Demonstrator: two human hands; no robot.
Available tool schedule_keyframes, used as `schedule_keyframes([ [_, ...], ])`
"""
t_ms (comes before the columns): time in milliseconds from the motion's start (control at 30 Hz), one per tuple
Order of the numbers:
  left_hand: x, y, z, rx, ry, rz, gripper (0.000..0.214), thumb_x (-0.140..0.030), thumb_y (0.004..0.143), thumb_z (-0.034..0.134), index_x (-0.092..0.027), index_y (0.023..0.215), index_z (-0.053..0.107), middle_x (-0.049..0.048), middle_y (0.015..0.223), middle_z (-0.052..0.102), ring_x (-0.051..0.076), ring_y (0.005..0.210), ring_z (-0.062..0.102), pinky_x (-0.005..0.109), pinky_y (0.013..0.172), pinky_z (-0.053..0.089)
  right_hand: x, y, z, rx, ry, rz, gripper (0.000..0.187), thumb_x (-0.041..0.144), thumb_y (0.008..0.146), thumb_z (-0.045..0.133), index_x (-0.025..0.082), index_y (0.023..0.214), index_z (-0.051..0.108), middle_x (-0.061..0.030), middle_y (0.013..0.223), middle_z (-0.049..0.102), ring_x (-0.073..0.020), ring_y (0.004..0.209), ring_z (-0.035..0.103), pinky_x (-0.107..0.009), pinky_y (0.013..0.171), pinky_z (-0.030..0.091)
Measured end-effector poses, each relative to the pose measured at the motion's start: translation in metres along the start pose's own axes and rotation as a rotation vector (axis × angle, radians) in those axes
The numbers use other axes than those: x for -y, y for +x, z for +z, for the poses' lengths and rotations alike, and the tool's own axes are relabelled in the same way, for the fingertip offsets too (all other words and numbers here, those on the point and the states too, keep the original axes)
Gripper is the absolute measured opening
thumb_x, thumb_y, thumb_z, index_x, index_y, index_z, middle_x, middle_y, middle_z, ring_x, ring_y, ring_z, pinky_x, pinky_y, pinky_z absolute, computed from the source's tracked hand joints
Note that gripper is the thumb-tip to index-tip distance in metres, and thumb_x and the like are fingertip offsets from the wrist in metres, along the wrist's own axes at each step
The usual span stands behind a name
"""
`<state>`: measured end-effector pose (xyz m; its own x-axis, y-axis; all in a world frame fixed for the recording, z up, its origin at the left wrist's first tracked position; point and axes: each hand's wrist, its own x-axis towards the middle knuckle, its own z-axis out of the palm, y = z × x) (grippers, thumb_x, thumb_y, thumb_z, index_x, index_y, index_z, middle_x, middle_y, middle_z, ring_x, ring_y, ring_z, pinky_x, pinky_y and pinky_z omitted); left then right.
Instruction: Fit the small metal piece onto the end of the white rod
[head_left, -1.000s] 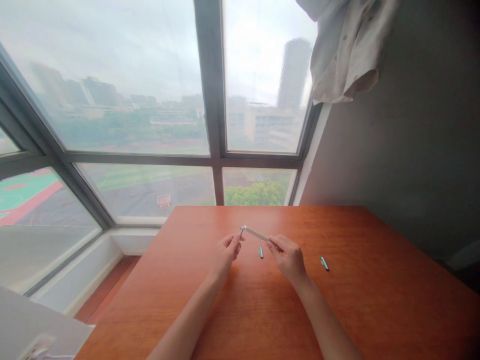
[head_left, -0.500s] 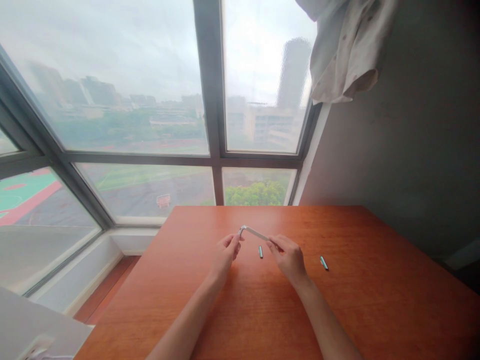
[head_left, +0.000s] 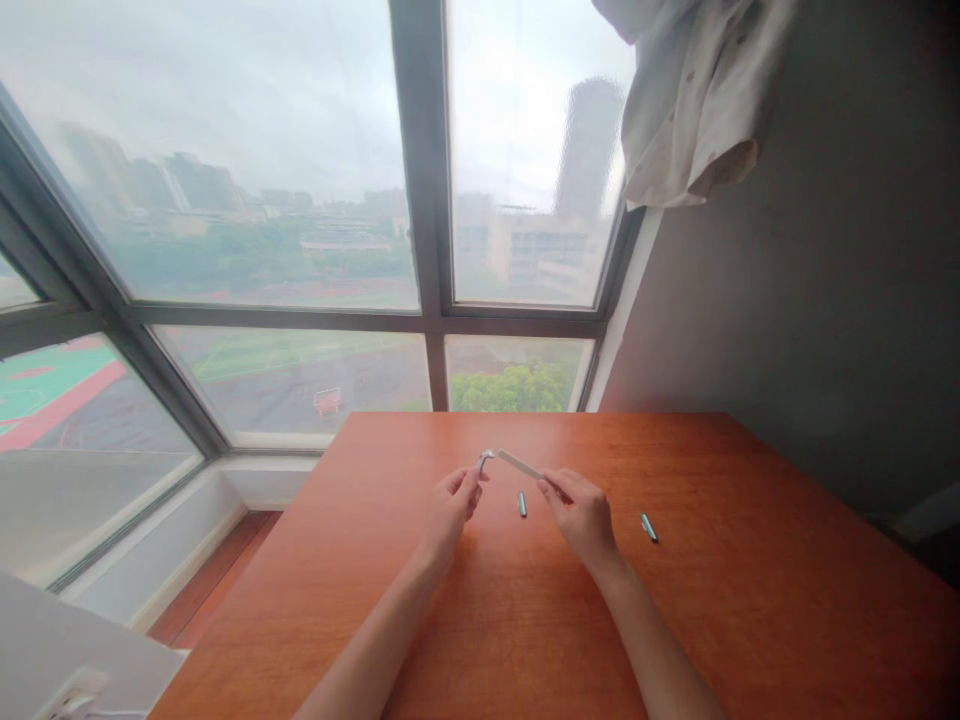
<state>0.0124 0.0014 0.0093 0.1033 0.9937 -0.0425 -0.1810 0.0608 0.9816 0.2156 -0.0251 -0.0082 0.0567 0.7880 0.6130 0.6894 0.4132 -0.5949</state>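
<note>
My left hand [head_left: 456, 497] is closed around what looks like a silvery razor handle [head_left: 485, 459], its curved tip showing above the fingers. Across from it, my right hand [head_left: 579, 508] pinches a thin, pale, flat stick [head_left: 520, 464] near its darker end. The stick slants up to the left, its free end a short gap from the handle's tip. Between the hands, a small green and silver razor cartridge [head_left: 522, 503] lies on the brown table [head_left: 480, 620]. Another razor cartridge [head_left: 649, 527] rests to the right of my right hand.
The table's far edge meets a large window [head_left: 277, 160] with dark frames. A pale garment [head_left: 697, 110] hangs at the upper right beside a grey wall [head_left: 840, 280]. At the lower left a white ledge [head_left: 90, 650] holds a socket with a cable.
My right hand has drawn slightly to the right, so the stick's end has come away from the handle's tip. My left hand stays where it was.
</note>
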Motion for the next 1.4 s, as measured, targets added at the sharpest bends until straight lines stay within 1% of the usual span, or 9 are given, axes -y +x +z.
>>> schedule_keyframes([
  [133, 0.002, 0.001, 0.0, 0.017, -0.004, 0.0, 0.044, -0.057, 0.068, 0.065, -0.013, 0.078, 0.065, -0.0065, 0.049, 0.041, 0.004, 0.039, 0.028, 0.019, 0.04, 0.016, 0.001, -0.001, 0.001, 0.003, 0.047, 0.007, 0.027, 0.038, 0.089, 0.051, 0.02, 0.095, 0.071, -0.007, 0.079, 0.068, -0.0163, 0.066, 0.06, -0.025, 0.062, 0.047],
  [333, 0.002, 0.0, 0.0, 0.03, -0.009, -0.003, 0.042, -0.055, 0.071, 0.063, -0.014, 0.08, 0.064, -0.0065, 0.051, 0.04, 0.004, 0.04, 0.027, 0.019, 0.04, 0.015, 0.003, 0.0, 0.0, 0.028, 0.023, -0.016, 0.028, 0.039, 0.089, 0.051, 0.02, 0.095, 0.071, -0.0067, 0.077, 0.068, -0.0166, 0.066, 0.06, -0.025, 0.063, 0.047],
  [533, 0.001, -0.001, 0.001, 0.023, 0.0, 0.001, 0.044, -0.056, 0.07, 0.063, -0.013, 0.08, 0.065, -0.0062, 0.051, 0.04, 0.004, 0.04, 0.027, 0.019, 0.04, 0.015, 0.006, 0.0, -0.001, 0.029, 0.023, -0.028, 0.028, 0.038, 0.09, 0.051, 0.019, 0.093, 0.071, -0.0062, 0.076, 0.067, -0.0157, 0.064, 0.059, -0.025, 0.062, 0.046],
  [633, -0.002, -0.003, 0.001, 0.022, 0.031, 0.048, 0.045, -0.056, 0.072, 0.063, -0.013, 0.082, 0.065, -0.0058, 0.051, 0.04, 0.005, 0.042, 0.029, 0.019, 0.041, 0.018, 0.007, 0.0, -0.003, 0.028, 0.037, -0.036, 0.028, 0.037, 0.09, 0.051, 0.019, 0.093, 0.071, -0.0064, 0.076, 0.067, -0.0154, 0.064, 0.058, -0.025, 0.061, 0.046],
  [733, -0.007, -0.007, 0.001, 0.023, 0.092, 0.129, 0.044, -0.056, 0.075, 0.06, -0.013, 0.084, 0.066, -0.0054, 0.053, 0.039, 0.007, 0.046, 0.032, 0.02, 0.043, 0.022, 0.009, 0.0, -0.005, 0.01, 0.066, -0.064, 0.026, 0.035, 0.09, 0.051, 0.019, 0.092, 0.071, -0.006, 0.075, 0.066, -0.015, 0.064, 0.058, -0.024, 0.062, 0.047],
  [800, -0.01, -0.01, 0.001, 0.029, 0.13, 0.179, 0.042, -0.054, 0.078, 0.058, -0.014, 0.087, 0.067, -0.0049, 0.054, 0.039, 0.009, 0.049, 0.034, 0.02, 0.045, 0.025, 0.013, 0.001, -0.008, -0.006, 0.088, -0.089, 0.024, 0.032, 0.09, 0.051, 0.019, 0.093, 0.07, -0.0062, 0.078, 0.066, -0.0156, 0.069, 0.059, -0.025, 0.064, 0.047],
  [900, -0.012, -0.013, 0.001, 0.041, 0.142, 0.215, 0.039, -0.05, 0.082, 0.056, -0.015, 0.09, 0.067, -0.004, 0.057, 0.041, 0.009, 0.052, 0.036, 0.02, 0.048, 0.028, 0.019, 0.001, -0.01, -0.018, 0.105, -0.107, 0.021, 0.029, 0.09, 0.052, 0.02, 0.093, 0.07, -0.0062, 0.082, 0.067, -0.0166, 0.075, 0.061, -0.026, 0.068, 0.048],
  [1133, -0.012, -0.013, 0.002, 0.08, 0.1, 0.199, 0.036, -0.048, 0.083, 0.055, -0.014, 0.091, 0.067, -0.0035, 0.058, 0.043, 0.009, 0.051, 0.037, 0.021, 0.048, 0.029, 0.024, -0.001, -0.011, -0.016, 0.104, -0.132, 0.019, 0.027, 0.089, 0.053, 0.02, 0.093, 0.07, -0.0061, 0.082, 0.067, -0.0173, 0.075, 0.061, -0.028, 0.069, 0.048],
  [1400, -0.013, -0.012, -0.001, 0.041, 0.055, 0.162, 0.039, -0.052, 0.081, 0.056, -0.014, 0.085, 0.064, -0.0027, 0.059, 0.044, 0.009, 0.052, 0.038, 0.021, 0.048, 0.028, 0.02, 0.001, -0.013, -0.052, 0.09, -0.095, 0.022, 0.029, 0.09, 0.051, 0.019, 0.093, 0.07, -0.007, 0.083, 0.067, -0.0166, 0.072, 0.061, -0.027, 0.067, 0.048],
])
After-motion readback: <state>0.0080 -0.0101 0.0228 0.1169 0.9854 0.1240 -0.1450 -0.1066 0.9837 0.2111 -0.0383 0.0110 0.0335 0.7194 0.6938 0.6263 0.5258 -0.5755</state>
